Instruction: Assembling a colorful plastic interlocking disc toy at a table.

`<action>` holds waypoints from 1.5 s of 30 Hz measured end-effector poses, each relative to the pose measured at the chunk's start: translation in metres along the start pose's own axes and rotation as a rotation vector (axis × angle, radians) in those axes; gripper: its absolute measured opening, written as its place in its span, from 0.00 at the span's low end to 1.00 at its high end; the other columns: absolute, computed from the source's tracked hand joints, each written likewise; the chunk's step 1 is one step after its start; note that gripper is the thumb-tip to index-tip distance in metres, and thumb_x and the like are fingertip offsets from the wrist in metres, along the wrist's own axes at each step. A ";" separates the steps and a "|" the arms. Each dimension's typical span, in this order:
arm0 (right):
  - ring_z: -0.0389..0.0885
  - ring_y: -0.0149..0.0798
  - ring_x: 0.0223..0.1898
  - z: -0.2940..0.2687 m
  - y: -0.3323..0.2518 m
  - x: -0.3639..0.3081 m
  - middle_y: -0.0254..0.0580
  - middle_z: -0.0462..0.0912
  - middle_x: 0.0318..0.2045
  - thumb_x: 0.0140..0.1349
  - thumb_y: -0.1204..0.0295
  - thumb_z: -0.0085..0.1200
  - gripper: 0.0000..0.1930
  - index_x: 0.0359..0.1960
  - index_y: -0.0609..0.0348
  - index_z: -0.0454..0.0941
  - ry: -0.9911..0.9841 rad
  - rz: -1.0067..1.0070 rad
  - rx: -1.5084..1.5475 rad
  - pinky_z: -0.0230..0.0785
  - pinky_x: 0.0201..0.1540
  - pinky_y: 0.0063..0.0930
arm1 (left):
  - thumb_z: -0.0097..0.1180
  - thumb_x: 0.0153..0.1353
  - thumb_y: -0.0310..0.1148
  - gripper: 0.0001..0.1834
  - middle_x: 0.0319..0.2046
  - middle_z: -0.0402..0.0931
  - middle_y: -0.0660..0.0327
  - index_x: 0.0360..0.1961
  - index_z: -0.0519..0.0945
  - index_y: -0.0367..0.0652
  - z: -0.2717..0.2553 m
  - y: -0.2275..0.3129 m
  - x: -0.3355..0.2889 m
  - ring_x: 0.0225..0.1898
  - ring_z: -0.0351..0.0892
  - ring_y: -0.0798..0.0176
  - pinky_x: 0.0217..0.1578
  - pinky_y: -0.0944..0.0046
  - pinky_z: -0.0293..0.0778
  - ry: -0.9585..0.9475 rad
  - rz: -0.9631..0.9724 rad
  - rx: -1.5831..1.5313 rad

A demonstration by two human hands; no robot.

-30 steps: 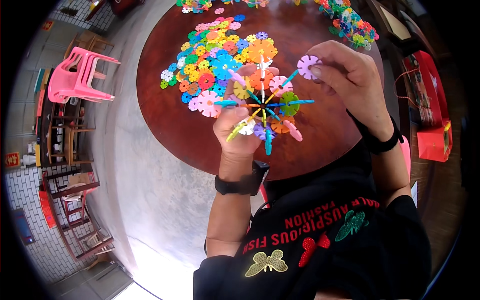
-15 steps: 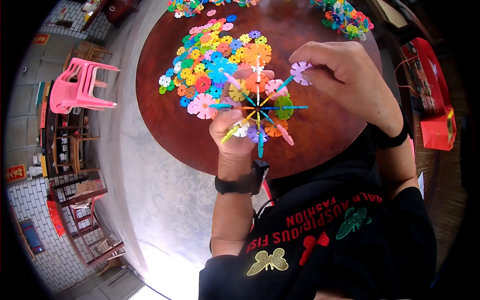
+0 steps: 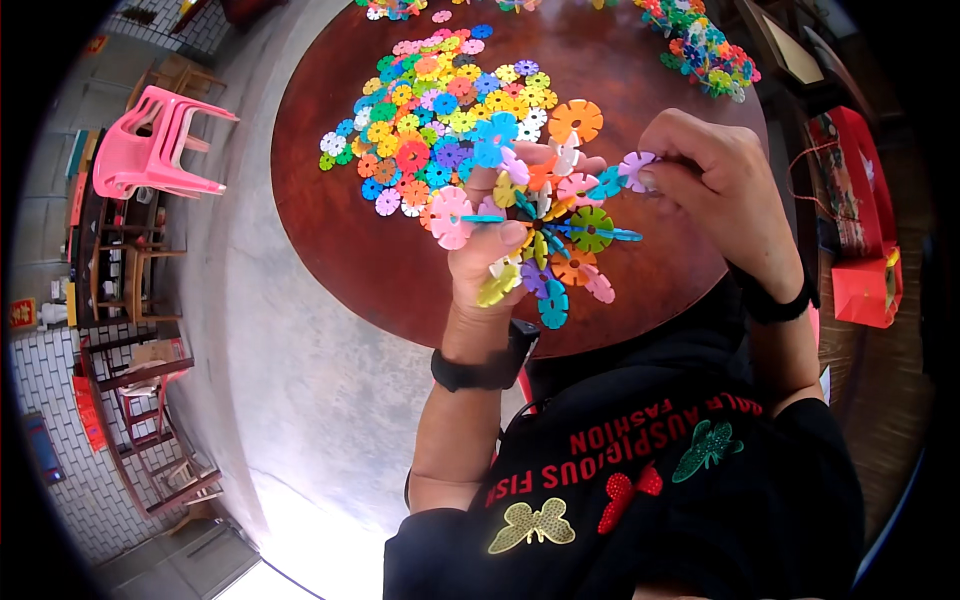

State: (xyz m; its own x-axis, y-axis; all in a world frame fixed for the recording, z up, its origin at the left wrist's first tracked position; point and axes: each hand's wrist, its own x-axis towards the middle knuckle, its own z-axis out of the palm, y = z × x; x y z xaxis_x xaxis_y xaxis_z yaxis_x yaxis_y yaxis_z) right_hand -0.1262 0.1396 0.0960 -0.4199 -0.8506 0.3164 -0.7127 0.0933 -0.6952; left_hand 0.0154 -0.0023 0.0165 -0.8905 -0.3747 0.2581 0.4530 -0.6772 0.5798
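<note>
My left hand (image 3: 484,262) is closed around the left side of a round, spoked cluster of notched plastic discs (image 3: 592,229) in many colours, held above the table. Its thumb lies in front, and other fingers show behind the discs. My right hand (image 3: 706,178) pinches a light purple notched disc (image 3: 634,170) between thumb and finger. That disc meets a teal disc (image 3: 608,183) at the cluster's upper right; I cannot tell how deep the slots are joined. An orange disc (image 3: 576,121) stands at the cluster's top, a large pink one (image 3: 452,217) at its left.
Many loose discs (image 3: 411,156) lie spread on the round dark red table (image 3: 330,240) beyond my left hand. Joined clusters of discs (image 3: 705,50) sit at the far right edge. Pink stacked plastic chairs (image 3: 140,150) stand left; a red bag (image 3: 865,285) is at right.
The cluster has tilted and turned, so its discs now show more of their flat faces. My right hand, still pinching the purple disc, has moved slightly right and down in the picture.
</note>
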 end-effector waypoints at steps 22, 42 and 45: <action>0.76 0.53 0.24 0.004 0.007 -0.009 0.50 0.74 0.20 0.53 0.76 0.52 0.05 0.28 0.63 0.70 -0.037 -0.109 -0.129 0.66 0.26 0.38 | 0.54 0.46 0.32 0.30 0.48 0.72 0.43 0.53 0.68 0.34 0.010 -0.002 -0.001 0.54 0.73 0.43 0.56 0.46 0.69 0.086 -0.075 -0.011; 0.75 0.51 0.23 0.017 0.002 0.006 0.48 0.72 0.18 0.56 0.78 0.50 0.04 0.31 0.62 0.69 0.025 -0.169 0.005 0.64 0.25 0.35 | 0.53 0.46 0.34 0.31 0.49 0.71 0.39 0.54 0.68 0.37 0.000 0.005 -0.003 0.54 0.72 0.40 0.55 0.45 0.68 0.134 0.009 -0.064; 0.76 0.49 0.22 0.017 0.003 0.017 0.49 0.73 0.19 0.57 0.76 0.51 0.05 0.33 0.63 0.69 -0.143 0.154 0.259 0.66 0.27 0.34 | 0.53 0.49 0.36 0.30 0.50 0.71 0.41 0.55 0.67 0.39 -0.007 0.010 -0.002 0.53 0.72 0.41 0.54 0.44 0.69 0.132 0.042 -0.047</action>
State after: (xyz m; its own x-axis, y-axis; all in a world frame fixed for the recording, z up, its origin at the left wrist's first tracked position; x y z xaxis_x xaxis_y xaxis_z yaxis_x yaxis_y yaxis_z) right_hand -0.1261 0.1167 0.0887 -0.4152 -0.9025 0.1141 -0.4733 0.1072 -0.8743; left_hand 0.0224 -0.0130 0.0165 -0.8588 -0.4811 0.1761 0.4941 -0.6869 0.5330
